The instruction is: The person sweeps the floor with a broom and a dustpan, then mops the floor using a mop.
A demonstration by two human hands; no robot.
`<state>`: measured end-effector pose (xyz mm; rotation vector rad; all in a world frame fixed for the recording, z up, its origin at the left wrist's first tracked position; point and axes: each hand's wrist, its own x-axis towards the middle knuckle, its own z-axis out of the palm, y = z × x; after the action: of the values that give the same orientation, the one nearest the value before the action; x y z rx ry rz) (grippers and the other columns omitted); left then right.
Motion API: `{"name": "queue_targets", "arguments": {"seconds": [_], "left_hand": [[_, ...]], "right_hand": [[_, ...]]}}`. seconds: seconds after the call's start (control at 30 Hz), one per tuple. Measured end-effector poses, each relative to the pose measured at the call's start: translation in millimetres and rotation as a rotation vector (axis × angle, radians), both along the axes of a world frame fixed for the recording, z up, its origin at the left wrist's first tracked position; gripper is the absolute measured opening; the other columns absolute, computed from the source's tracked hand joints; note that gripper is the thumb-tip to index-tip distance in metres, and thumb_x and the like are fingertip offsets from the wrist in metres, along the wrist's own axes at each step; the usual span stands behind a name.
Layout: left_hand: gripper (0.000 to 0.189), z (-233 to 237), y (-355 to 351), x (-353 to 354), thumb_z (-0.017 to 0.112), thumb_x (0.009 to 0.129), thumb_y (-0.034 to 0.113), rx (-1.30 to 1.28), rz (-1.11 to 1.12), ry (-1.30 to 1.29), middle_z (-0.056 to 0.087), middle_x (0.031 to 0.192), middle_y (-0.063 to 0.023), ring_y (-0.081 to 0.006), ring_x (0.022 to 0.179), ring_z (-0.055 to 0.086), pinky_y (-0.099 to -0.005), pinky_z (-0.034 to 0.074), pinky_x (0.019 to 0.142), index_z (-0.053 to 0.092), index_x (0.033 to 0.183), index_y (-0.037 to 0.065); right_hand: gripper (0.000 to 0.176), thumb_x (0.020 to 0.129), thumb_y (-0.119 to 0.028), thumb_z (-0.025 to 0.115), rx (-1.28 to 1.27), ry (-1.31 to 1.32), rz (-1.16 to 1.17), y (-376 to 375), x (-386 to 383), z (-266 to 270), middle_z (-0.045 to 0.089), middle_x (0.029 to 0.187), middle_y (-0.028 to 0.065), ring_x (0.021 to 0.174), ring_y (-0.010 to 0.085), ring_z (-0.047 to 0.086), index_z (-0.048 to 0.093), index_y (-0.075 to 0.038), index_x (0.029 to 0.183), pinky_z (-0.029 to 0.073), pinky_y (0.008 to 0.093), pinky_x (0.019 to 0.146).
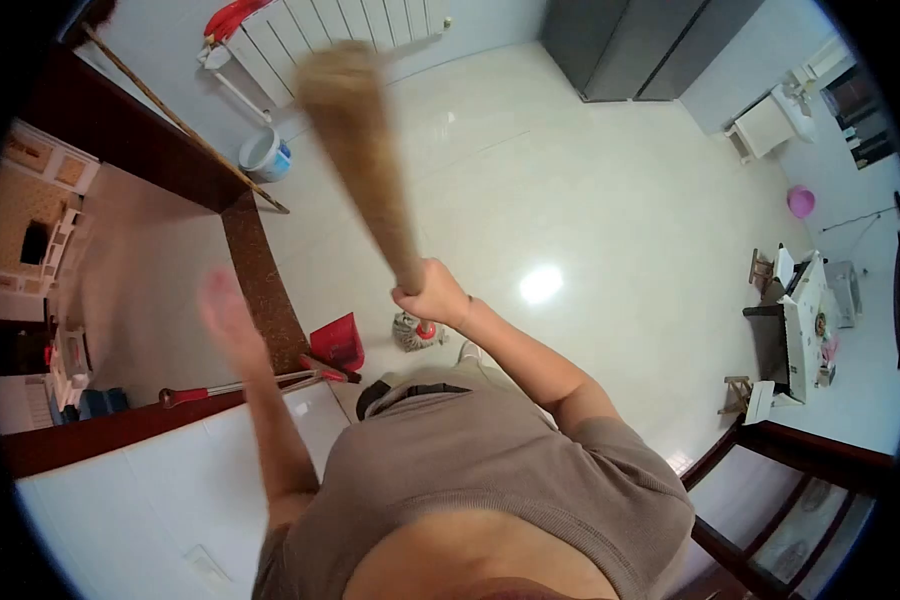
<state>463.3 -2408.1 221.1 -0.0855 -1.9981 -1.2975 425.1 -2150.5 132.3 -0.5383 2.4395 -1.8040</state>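
A wooden mop handle point(355, 140) rises close to the camera, its upper end large and blurred. My right hand point(438, 292) is closed around it lower down. Below that hand, the mop's grey stringy head point(417, 335) with a red centre rests on the floor near my feet. My left hand point(228, 312) is raised at the left by the doorway, smeared by motion, with its fingers seemingly stretched out and nothing seen in it. Beneath it are a red dustpan point(338, 343) and a long red-and-silver handle point(205, 392) by the wall.
A brown threshold strip point(260, 270) crosses the doorway at left. A wooden stick point(180, 120) leans there, near a white-and-blue bucket point(266, 157) under the radiator point(310, 40). Grey cabinets point(635, 50) stand at the back; a table point(798, 330), stools and a pink basin point(801, 202) are at right.
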Motion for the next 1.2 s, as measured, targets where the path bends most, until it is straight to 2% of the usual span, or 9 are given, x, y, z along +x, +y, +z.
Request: {"name": "queue_targets", "arguments": {"seconds": [0.07, 0.1, 0.2, 0.3, 0.37, 0.47, 0.7, 0.77, 1.2], "left_hand": [[0.053, 89, 37, -28, 0.047, 0.088, 0.03, 0.24, -0.344, 0.306, 0.04, 0.128, -0.0209, -0.0303, 0.122, 0.037, -0.0433, 0.028, 0.104, 0.034, 0.128, -0.002], [0.057, 132, 62, -25, 0.045, 0.087, 0.034, 0.114, -0.238, 0.353, 0.038, 0.13, -0.0219, -0.0326, 0.124, 0.034, -0.0464, 0.024, 0.105, 0.032, 0.129, -0.001], [0.043, 192, 87, -32, 0.044, 0.088, 0.023, 0.143, -0.594, 0.702, 0.041, 0.129, -0.0202, -0.0315, 0.119, 0.042, -0.0444, 0.033, 0.1, 0.041, 0.125, 0.0], [0.015, 230, 150, -29, 0.056, 0.08, 0.003, -1.166, 0.041, 0.179, 0.06, 0.106, -0.0138, -0.0255, 0.098, 0.058, -0.0339, 0.047, 0.082, 0.064, 0.092, 0.001], [0.009, 237, 132, -55, 0.061, 0.077, 0.007, -1.539, 0.03, 0.043, 0.061, 0.096, -0.0134, -0.0264, 0.092, 0.058, -0.0328, 0.046, 0.077, 0.064, 0.082, 0.0], [0.013, 208, 112, -88, 0.062, 0.077, 0.01, -1.604, 0.113, -0.237, 0.06, 0.091, -0.0137, -0.0288, 0.081, 0.056, -0.0341, 0.045, 0.07, 0.061, 0.075, -0.002], [0.018, 167, 79, -208, 0.06, 0.079, 0.012, -1.635, -0.101, -0.083, 0.058, 0.076, -0.0149, -0.0303, 0.07, 0.055, -0.0393, 0.043, 0.062, 0.058, 0.068, -0.001], [0.022, 152, 67, -246, 0.06, 0.079, 0.016, -1.509, -0.183, -0.527, 0.056, 0.069, -0.0164, -0.0336, 0.062, 0.054, -0.0431, 0.041, 0.057, 0.056, 0.064, 0.001], [0.034, 119, 98, -410, 0.062, 0.078, 0.025, -1.296, -0.178, -0.646, 0.05, 0.056, -0.0163, -0.0354, 0.055, 0.051, -0.0421, 0.037, 0.049, 0.049, 0.056, 0.002]], "right_hand": [[0.014, 0.064, -0.015, 0.059, 0.003, -0.025, 0.029, 6, -6, 29, 0.059, 0.069, 0.0188, 0.067, 0.039, 0.056, 0.058, -0.005, 0.074, 0.046, 0.0427, 0.06], [0.014, 0.064, -0.016, 0.06, 0.063, 0.022, 0.031, 4, -11, 25, 0.059, 0.068, 0.017, 0.066, 0.038, 0.057, 0.059, -0.006, 0.073, 0.047, 0.0426, 0.06], [0.015, 0.063, -0.017, 0.06, 0.141, 0.067, 0.061, 4, -23, 30, 0.059, 0.065, 0.0168, 0.064, 0.0362, 0.058, 0.06, -0.006, 0.074, 0.047, 0.0408, 0.06], [0.015, 0.062, -0.018, 0.06, 0.235, 0.078, 0.155, 9, -37, 24, 0.06, 0.066, 0.0148, 0.065, 0.0347, 0.059, 0.061, -0.008, 0.074, 0.048, 0.0412, 0.061], [0.016, 0.062, -0.018, 0.058, 0.296, 0.041, 0.172, 16, -53, 15, 0.061, 0.066, 0.0138, 0.066, 0.0337, 0.06, 0.062, -0.008, 0.074, 0.049, 0.0412, 0.063], [0.02, 0.062, -0.019, 0.059, 0.445, -0.049, 0.227, 33, -88, 11, 0.062, 0.069, 0.0137, 0.068, 0.0329, 0.06, 0.063, -0.008, 0.078, 0.049, 0.0409, 0.064], [0.023, 0.061, -0.014, 0.057, 0.647, -0.139, 0.351, 36, -181, -16, 0.063, 0.075, 0.0186, 0.074, 0.0334, 0.062, 0.066, -0.005, 0.08, 0.049, 0.0393, 0.066], [0.023, 0.061, -0.014, 0.057, 0.676, -0.16, 0.336, 43, -210, -19, 0.063, 0.076, 0.0182, 0.075, 0.0328, 0.062, 0.066, -0.005, 0.08, 0.05, 0.0392, 0.066], [0.02, 0.061, -0.011, 0.055, 0.749, -0.188, 0.362, 94, -389, -22, 0.064, 0.076, 0.0155, 0.075, 0.0307, 0.062, 0.065, -0.006, 0.078, 0.049, 0.0381, 0.066]]}}
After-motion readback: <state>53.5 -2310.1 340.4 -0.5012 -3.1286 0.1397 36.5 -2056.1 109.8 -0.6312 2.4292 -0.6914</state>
